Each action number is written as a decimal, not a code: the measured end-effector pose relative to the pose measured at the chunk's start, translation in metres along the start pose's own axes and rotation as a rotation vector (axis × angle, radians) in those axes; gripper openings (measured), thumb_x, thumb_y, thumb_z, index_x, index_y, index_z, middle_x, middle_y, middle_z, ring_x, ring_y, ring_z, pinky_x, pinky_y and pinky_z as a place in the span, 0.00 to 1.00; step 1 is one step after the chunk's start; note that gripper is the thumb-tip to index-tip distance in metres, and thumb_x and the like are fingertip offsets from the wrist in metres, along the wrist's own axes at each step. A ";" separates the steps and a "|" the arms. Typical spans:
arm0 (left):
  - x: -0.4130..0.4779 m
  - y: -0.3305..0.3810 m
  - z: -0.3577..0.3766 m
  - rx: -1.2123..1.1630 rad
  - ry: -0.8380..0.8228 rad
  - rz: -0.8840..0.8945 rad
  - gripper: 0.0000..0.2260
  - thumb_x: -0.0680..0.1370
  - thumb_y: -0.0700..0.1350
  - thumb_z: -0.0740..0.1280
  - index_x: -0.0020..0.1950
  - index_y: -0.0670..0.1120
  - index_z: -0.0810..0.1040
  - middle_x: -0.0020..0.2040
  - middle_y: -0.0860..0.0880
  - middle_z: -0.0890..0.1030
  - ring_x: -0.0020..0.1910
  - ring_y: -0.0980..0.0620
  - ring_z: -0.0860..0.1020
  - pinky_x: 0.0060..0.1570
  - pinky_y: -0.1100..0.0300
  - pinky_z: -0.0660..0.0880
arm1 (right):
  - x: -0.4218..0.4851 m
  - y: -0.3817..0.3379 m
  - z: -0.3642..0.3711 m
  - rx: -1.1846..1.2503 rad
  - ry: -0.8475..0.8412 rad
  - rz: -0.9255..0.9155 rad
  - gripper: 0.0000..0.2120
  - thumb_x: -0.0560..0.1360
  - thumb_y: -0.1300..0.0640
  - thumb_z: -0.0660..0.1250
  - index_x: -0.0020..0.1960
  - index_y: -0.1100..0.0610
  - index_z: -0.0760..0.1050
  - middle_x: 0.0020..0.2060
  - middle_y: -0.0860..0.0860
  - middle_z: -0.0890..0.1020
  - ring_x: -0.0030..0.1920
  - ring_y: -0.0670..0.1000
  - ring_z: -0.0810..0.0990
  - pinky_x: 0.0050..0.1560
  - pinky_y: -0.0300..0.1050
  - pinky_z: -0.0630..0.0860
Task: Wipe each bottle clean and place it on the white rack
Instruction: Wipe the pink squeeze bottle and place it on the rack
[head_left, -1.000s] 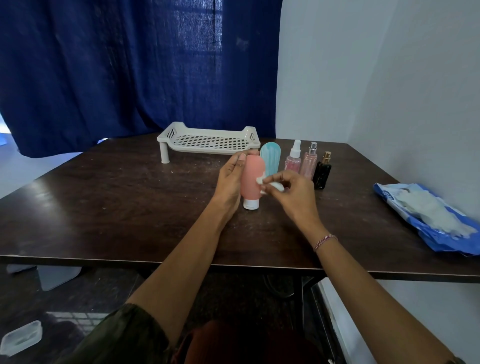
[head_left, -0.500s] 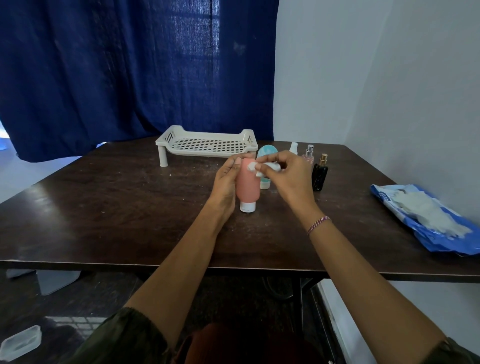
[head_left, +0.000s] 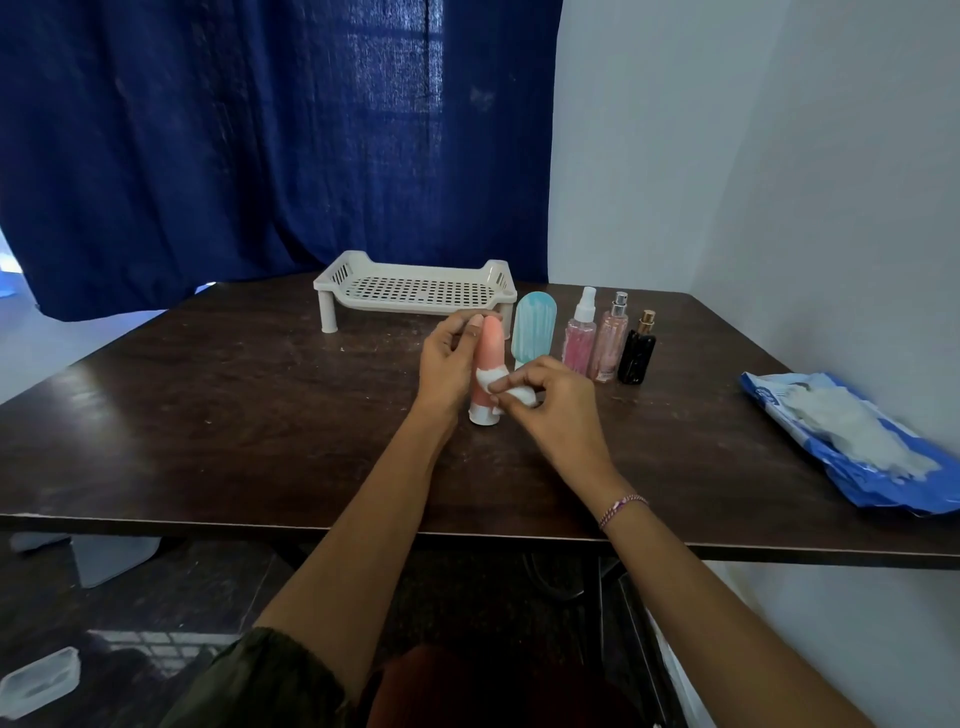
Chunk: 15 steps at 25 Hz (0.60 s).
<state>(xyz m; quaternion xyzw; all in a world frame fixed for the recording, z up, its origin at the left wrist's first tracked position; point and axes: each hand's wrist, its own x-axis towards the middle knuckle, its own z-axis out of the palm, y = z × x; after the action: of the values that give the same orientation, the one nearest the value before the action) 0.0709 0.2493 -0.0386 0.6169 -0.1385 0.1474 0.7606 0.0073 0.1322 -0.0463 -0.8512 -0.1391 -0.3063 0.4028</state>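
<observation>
A pink squeeze bottle (head_left: 491, 345) stands cap-down on the dark table (head_left: 260, 415). My left hand (head_left: 448, 364) grips its upper part. My right hand (head_left: 550, 400) pinches a white cotton pad (head_left: 511, 387) against the bottle's lower side. Behind it stand a pale blue squeeze bottle (head_left: 534, 327), a pink spray bottle with a white top (head_left: 581, 338), a pink perfume bottle with a silver top (head_left: 610, 343) and a black perfume bottle with a gold top (head_left: 638, 353). The white perforated rack (head_left: 415, 291) stands empty at the back of the table.
A blue packet of white pads (head_left: 852, 441) lies open at the table's right edge, near the wall. A dark blue curtain (head_left: 234, 156) hangs behind the table. A clear plastic box (head_left: 39, 680) lies on the floor at lower left.
My right hand has slid the pad down from the bottle's top to its lower side. The pink bottle has turned so its narrow edge faces me. The left hand keeps its hold.
</observation>
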 end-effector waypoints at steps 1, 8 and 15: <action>0.001 -0.003 -0.001 0.052 0.004 0.014 0.11 0.81 0.41 0.60 0.58 0.37 0.77 0.53 0.43 0.80 0.50 0.55 0.77 0.52 0.65 0.75 | 0.000 0.000 0.001 -0.003 0.005 -0.005 0.07 0.67 0.64 0.74 0.44 0.58 0.83 0.41 0.49 0.80 0.41 0.37 0.75 0.47 0.25 0.71; -0.005 -0.002 -0.001 0.234 -0.076 0.103 0.09 0.80 0.47 0.61 0.55 0.46 0.78 0.55 0.45 0.78 0.54 0.52 0.75 0.54 0.61 0.72 | 0.001 0.000 0.003 -0.046 0.028 -0.002 0.07 0.67 0.63 0.74 0.45 0.59 0.83 0.43 0.51 0.81 0.43 0.42 0.76 0.48 0.24 0.70; -0.007 0.000 0.000 0.315 -0.140 0.081 0.14 0.81 0.51 0.58 0.61 0.45 0.74 0.57 0.46 0.74 0.55 0.53 0.73 0.52 0.64 0.70 | 0.002 -0.001 0.003 -0.054 0.045 -0.028 0.09 0.69 0.61 0.73 0.49 0.59 0.82 0.44 0.50 0.80 0.44 0.43 0.76 0.48 0.25 0.71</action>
<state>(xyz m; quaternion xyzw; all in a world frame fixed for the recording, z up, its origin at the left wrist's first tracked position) 0.0650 0.2485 -0.0416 0.7312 -0.1910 0.1543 0.6364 0.0097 0.1353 -0.0465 -0.8527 -0.1335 -0.3346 0.3783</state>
